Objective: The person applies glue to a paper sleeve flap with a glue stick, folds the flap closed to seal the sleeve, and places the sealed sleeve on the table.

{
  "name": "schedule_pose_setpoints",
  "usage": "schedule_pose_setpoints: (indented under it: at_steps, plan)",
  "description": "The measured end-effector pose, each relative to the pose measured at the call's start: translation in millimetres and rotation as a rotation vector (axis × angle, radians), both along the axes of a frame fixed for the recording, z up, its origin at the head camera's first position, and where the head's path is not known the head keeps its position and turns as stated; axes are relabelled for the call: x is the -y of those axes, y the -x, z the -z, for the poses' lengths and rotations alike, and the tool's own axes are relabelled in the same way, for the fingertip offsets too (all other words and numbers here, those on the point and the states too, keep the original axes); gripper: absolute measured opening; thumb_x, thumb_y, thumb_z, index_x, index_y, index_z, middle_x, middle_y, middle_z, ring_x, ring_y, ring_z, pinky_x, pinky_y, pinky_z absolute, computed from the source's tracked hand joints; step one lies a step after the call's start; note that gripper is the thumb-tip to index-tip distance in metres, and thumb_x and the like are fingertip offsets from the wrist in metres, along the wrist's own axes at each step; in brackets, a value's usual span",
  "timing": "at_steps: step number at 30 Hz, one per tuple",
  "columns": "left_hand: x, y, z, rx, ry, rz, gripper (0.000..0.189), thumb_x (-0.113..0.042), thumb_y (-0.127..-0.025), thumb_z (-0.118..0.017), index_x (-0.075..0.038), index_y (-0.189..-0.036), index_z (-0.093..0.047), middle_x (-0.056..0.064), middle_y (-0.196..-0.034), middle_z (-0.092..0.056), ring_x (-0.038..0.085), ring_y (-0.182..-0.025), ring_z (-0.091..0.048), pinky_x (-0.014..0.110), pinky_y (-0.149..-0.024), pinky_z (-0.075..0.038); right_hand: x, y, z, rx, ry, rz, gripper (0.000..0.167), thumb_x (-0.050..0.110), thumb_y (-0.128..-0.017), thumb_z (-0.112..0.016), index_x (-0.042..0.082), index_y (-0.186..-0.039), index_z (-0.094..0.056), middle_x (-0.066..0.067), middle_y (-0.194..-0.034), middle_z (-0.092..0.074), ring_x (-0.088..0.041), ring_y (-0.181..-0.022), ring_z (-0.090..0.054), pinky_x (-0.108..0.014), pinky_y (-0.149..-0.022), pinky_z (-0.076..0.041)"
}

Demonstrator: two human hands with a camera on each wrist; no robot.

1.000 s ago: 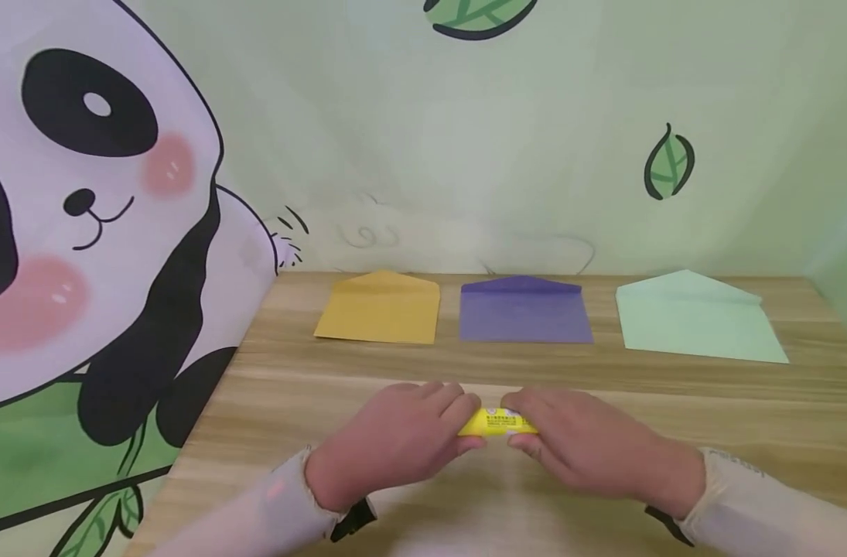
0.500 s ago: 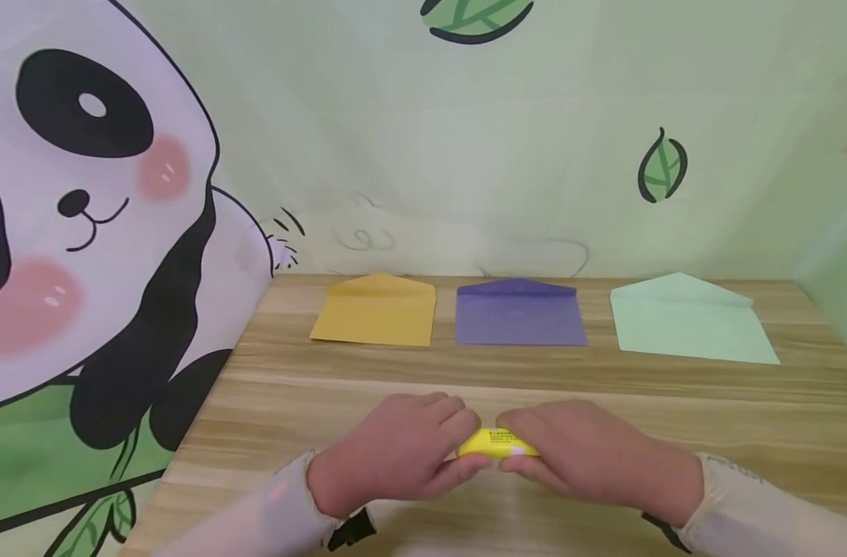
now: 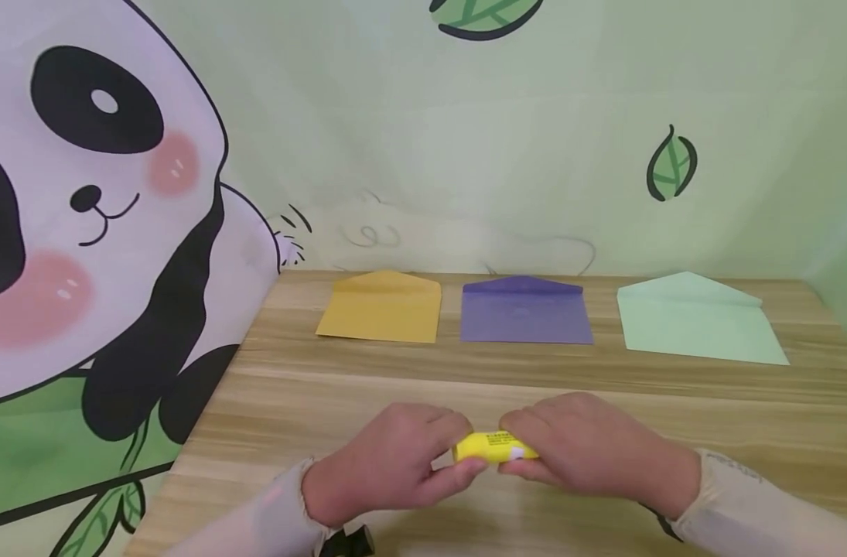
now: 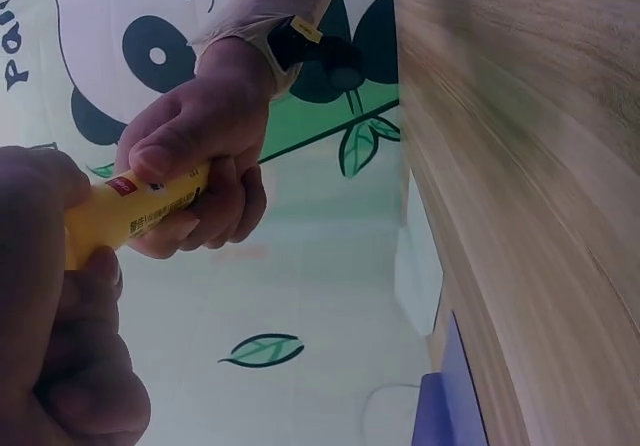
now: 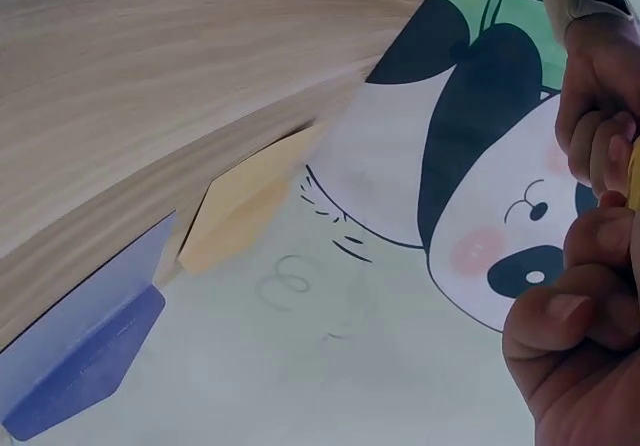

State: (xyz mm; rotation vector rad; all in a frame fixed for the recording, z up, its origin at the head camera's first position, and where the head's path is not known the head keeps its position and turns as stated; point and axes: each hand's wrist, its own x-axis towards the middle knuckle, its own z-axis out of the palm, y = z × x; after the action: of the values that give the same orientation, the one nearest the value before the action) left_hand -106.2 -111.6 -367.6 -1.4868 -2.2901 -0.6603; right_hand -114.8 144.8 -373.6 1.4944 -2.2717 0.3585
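Left hand (image 3: 402,456), at 9 o'clock of the tube: fingers curled, pinching one end between thumb and forefinger. Right hand (image 3: 590,441), at 3 o'clock: fingers wrapped over the other end, thumb beneath. Neither is released.

Yellow tube (image 3: 482,447), one, probably a glue stick: lies crosswise between the two hands, raised off the table, printed side partly showing. Held at both ends, presumably so that one end can be turned or pulled against the other; whether it is capped cannot be told.

Sleeves, pale, two: left sleeve (image 3: 256,514) between 8 and 9 o'clock, right sleeve (image 3: 757,495) between 3 and 4.

Table (image 3: 312,402), wood-grained, beneath all.

Envelopes, three, in a row along the far side, flaps unfolded toward the wall: yellow envelope (image 3: 380,313) at 11 o'clock; purple envelope (image 3: 526,317) at 12; pale green envelope (image 3: 698,325) at 2, slightly askew. The gaps between them seem meant to keep each within separate reach; the flaps face away, perhaps to leave them accessible.

Wall (image 3: 465,170), pale green, behind; panda picture (image 3: 131,170) at 10 o'clock.
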Motion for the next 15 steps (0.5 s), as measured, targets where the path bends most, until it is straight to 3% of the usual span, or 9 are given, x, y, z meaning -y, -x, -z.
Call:
schedule_pose_setpoints:
  at_steps: [5,10,13,15]
  plan:
    - [-4.0,-3.2,-1.4,0.150,-0.060,0.007,0.035,-0.038,-0.105,-0.046,-0.017,-0.079,-0.055,-0.011,-0.066,-0.050,-0.008,-0.056,-0.037,0.002,-0.049,-0.032,-1.7,-0.5,-5.1,-0.122,-0.001,0.016,0.041,0.049,-0.106,-0.038,0.015,-0.094,-0.056,0.013,-0.071,-0.049,-0.002,-0.059,-0.040,-0.017,-0.051,-0.039]
    - [-7.1,-1.6,-2.4,0.184,-0.099,0.004,0.035,-0.038,-0.105,-0.047,-0.018,-0.078,-0.055,-0.012,-0.066,-0.049,-0.008,-0.055,-0.036,0.003,-0.047,-0.032,-1.7,1.0,-7.9,-0.232,0.027,0.018,0.046,0.047,-0.108,-0.031,0.012,-0.094,-0.056,0.010,-0.069,-0.049,-0.005,-0.056,-0.039,-0.018,-0.048,-0.037]
    - [-7.2,-0.3,-0.1,0.249,-0.078,0.019,0.032,-0.036,-0.104,-0.051,-0.018,-0.078,-0.056,-0.012,-0.066,-0.050,-0.008,-0.056,-0.038,0.004,-0.047,-0.034,-3.5,-1.1,-6.5,-0.192,0.013,0.028,0.044,0.048,-0.108,-0.032,0.014,-0.091,-0.054,0.012,-0.067,-0.045,-0.004,-0.055,-0.037,-0.017,-0.048,-0.035]
    - [-5.8,2.0,2.0,0.257,-0.023,0.018,0.030,-0.039,-0.103,-0.053,-0.019,-0.082,-0.060,-0.013,-0.070,-0.054,-0.008,-0.059,-0.041,0.005,-0.051,-0.036,-5.5,-3.5,-4.2,-0.141,-0.017,0.044,0.040,0.048,-0.107,-0.037,0.016,-0.089,-0.054,0.013,-0.066,-0.043,-0.002,-0.055,-0.034,-0.015,-0.048,-0.033]
